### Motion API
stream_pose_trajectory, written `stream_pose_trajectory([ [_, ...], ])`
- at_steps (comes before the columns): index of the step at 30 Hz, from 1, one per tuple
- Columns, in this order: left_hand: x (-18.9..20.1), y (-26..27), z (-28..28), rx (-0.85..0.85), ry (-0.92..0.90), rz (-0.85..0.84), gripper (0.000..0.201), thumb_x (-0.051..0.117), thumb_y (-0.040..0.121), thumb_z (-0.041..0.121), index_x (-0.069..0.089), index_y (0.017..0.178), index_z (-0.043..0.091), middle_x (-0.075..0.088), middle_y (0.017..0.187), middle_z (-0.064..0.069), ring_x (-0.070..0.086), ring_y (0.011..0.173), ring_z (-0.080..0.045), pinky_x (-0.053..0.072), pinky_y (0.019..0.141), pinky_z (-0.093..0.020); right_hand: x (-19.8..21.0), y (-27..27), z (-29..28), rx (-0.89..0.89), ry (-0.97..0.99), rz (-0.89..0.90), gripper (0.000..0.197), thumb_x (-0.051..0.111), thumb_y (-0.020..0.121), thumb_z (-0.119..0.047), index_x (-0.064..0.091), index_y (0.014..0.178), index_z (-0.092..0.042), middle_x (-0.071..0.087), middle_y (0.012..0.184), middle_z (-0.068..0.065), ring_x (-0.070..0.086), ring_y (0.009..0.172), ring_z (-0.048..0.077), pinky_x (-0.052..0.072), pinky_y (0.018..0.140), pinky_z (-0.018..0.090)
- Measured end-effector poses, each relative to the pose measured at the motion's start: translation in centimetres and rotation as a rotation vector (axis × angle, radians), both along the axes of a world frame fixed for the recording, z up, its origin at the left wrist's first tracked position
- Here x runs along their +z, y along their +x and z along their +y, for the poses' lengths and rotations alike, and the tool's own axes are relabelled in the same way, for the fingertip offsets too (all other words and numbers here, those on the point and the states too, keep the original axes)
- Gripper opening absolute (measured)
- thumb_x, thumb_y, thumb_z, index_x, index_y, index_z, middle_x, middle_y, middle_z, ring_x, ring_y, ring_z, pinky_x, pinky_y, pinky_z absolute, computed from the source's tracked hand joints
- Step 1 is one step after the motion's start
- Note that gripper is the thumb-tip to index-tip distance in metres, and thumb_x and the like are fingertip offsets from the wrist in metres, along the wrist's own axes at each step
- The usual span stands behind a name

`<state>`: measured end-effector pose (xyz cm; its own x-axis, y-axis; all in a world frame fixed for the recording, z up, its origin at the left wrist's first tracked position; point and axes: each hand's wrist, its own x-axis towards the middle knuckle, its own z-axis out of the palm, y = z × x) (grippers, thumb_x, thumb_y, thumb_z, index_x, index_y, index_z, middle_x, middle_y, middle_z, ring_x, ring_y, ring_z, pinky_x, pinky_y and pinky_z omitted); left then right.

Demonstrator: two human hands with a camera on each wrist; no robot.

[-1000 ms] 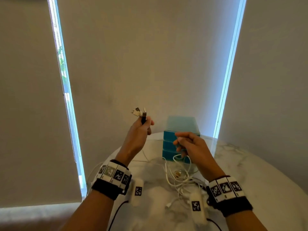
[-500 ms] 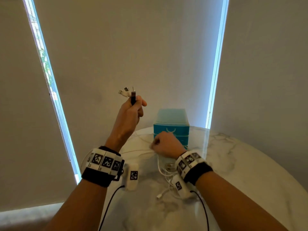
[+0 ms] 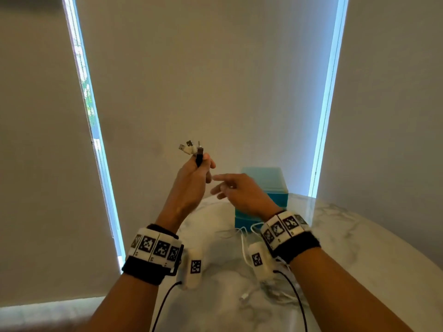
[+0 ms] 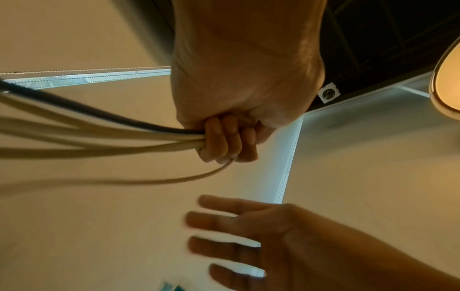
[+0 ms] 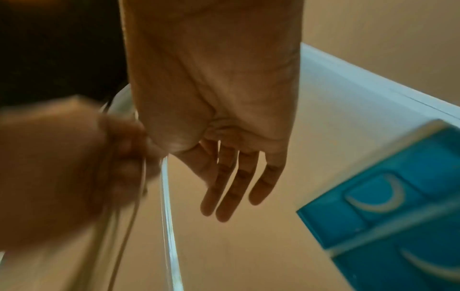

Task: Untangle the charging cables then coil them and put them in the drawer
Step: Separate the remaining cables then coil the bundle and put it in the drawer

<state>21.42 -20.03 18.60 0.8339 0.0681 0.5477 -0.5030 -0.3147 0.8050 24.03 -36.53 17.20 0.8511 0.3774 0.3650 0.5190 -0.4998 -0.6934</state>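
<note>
Fingers (image 4: 224, 137) of the left hand (image 3: 191, 183) are curled tight round a bundle of charging cables (image 4: 99, 133), plugs (image 3: 191, 149) sticking up above the fist. Right hand (image 3: 242, 192) is empty, fingers straight and spread, just beside the left. Remaining cable lies tangled on the marble table (image 3: 347, 248) near the blue drawer unit (image 3: 268, 183), drawers closed. Untangling appears under way; next, the right hand likely needs to single out one strand.

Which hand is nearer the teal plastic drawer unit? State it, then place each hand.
Right. The right hand, fingers spread and empty, hovers just in front of the teal plastic drawer unit. The left hand is raised farther left, gripping the bundle of cable plugs.
</note>
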Motion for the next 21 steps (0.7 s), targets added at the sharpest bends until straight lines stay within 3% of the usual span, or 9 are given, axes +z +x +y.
stream_pose_trajectory([
  [2,-1.4,0.1,-0.7,-0.061,0.101,0.071,0.042,0.037,0.115,0.046,0.065,0.101,0.019,0.058,0.076,0.005,0.050,0.066,-0.008,0.040,0.069,-0.031,0.1,-1.5,-2.4,0.018,0.336,0.056,0.031,0.052,0.112,-0.014,0.073,0.133,-0.021,0.082,0.113,-0.002,0.078,0.100,0.010,0.063,0.096,0.030],
  [4,-2.7,0.1,-2.1,-0.151,0.204,0.146,0.039,0.039,0.114,0.046,0.065,0.097,0.021,0.059,0.076,0.006,0.051,0.069,-0.012,0.041,0.072,-0.035,0.2,-3.2,-4.4,-0.009,0.521,0.102,0.024,0.059,0.110,-0.029,0.077,0.125,-0.026,0.081,0.111,-0.005,0.075,0.104,0.014,0.062,0.089,0.029],
  [6,-3.6,-0.1,-3.9,-0.250,0.332,0.210,0.032,0.041,0.115,0.041,0.063,0.096,0.026,0.061,0.080,0.008,0.053,0.074,-0.013,0.042,0.073,-0.032,-0.7,-4.2,-6.1,-0.064,0.483,0.146,0.033,0.067,0.100,-0.054,0.075,0.124,-0.033,0.078,0.117,-0.010,0.071,0.112,0.013,0.059,0.091,0.029],
  [8,-4.5,-0.4,-5.7,-0.317,0.496,0.230,0.025,0.041,0.115,0.038,0.062,0.103,0.032,0.066,0.091,0.005,0.055,0.075,-0.009,0.043,0.070,-0.027,-2.4,-4.6,-7.6,-0.093,0.403,0.202,0.059,0.072,0.085,-0.070,0.066,0.135,-0.038,0.070,0.130,-0.012,0.066,0.121,0.011,0.056,0.091,0.026],
  [11,-6.0,-0.1,-8.0,-0.365,0.765,0.240,0.031,0.040,0.115,0.038,0.062,0.132,0.024,0.071,0.109,-0.004,0.062,0.087,-0.016,0.052,0.078,-0.030,-5.0,-4.9,-9.7,-0.133,0.443,0.155,0.067,0.082,0.087,-0.052,0.056,0.147,-0.040,0.067,0.130,-0.013,0.066,0.119,0.007,0.060,0.083,0.020],
  [15,-7.0,0.6,-9.6,-0.338,1.023,0.223,0.038,0.037,0.116,0.037,0.058,0.144,0.019,0.069,0.130,-0.010,0.063,0.108,-0.025,0.048,0.093,-0.037,-7.7,-5.3,-11.0,-0.152,0.522,0.010,0.032,0.086,0.090,-0.027,0.078,0.121,-0.031,0.080,0.110,-0.018,0.074,0.104,0.003,0.062,0.084,0.022],
  [17,-7.2,1.1,-9.8,-0.347,0.989,0.242,0.037,0.040,0.116,0.033,0.054,0.147,0.021,0.067,0.133,-0.006,0.064,0.113,-0.023,0.048,0.096,-0.036,-8.5,-5.0,-11.0,-0.169,0.621,0.008,0.028,0.088,0.088,-0.024,0.080,0.115,-0.025,0.081,0.104,-0.018,0.076,0.100,0.002,0.061,0.080,0.018],
  [20,-7.8,2.0,-9.7,-0.408,0.821,0.329,0.044,0.046,0.115,0.029,0.041,0.158,0.027,0.071,0.115,0.000,0.070,0.093,-0.015,0.059,0.090,-0.039,-9.4,-3.8,-10.6,-0.281,0.641,0.013,0.026,0.090,0.084,-0.035,0.080,0.107,-0.026,0.082,0.099,-0.013,0.077,0.096,0.003,0.064,0.084,0.023],
  [21,-8.0,2.4,-9.6,-0.400,0.809,0.321,0.049,0.047,0.114,0.029,0.033,0.161,0.029,0.070,0.120,-0.001,0.069,0.098,-0.017,0.059,0.093,-0.041,-9.6,-3.5,-10.6,-0.303,0.634,0.016,0.027,0.090,0.085,-0.038,0.080,0.107,-0.028,0.082,0.100,-0.012,0.077,0.096,0.002,0.065,0.087,0.025],
])
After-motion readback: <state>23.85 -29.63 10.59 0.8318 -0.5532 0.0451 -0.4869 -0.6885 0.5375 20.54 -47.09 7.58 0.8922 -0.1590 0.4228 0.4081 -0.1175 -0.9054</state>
